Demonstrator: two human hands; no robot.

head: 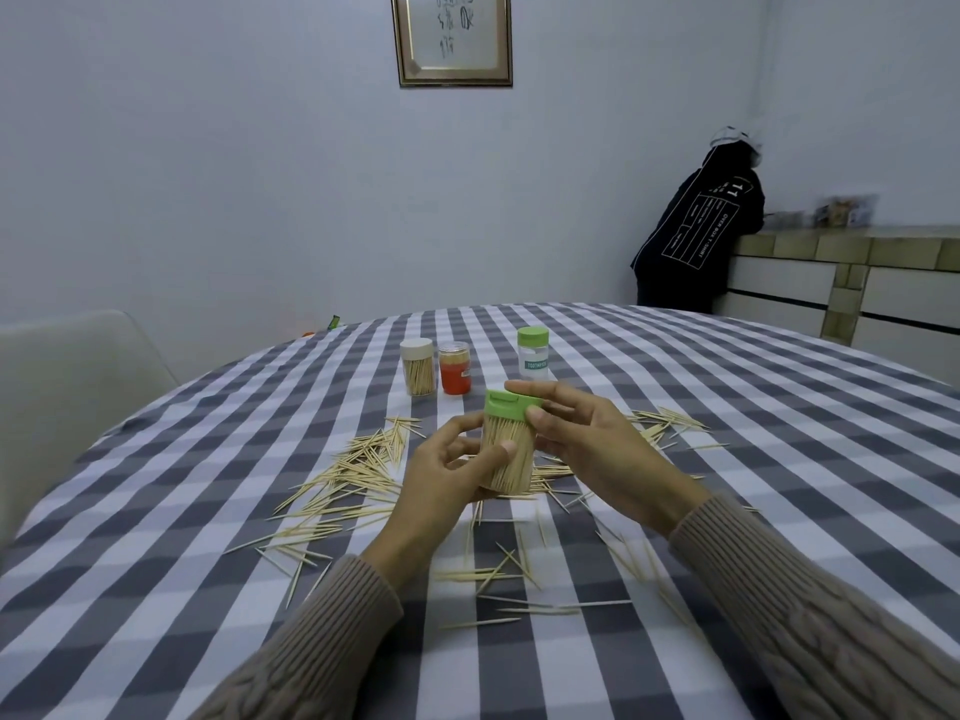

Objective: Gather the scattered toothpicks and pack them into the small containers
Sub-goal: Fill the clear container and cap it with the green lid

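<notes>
Two hands grip full container (green lid) | three containers behind

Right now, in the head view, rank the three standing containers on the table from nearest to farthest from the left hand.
1. Orange-labelled clear jar, middle of the row.
2. White-lidded clear jar, leftmost; too close to call with the first.
3. Green-capped white bottle, rightmost.

Person's got a chunky cable-knit sweater on, brownish-taupe, with ribbed cuffs on both the left sleeve and right sleeve.
</notes>
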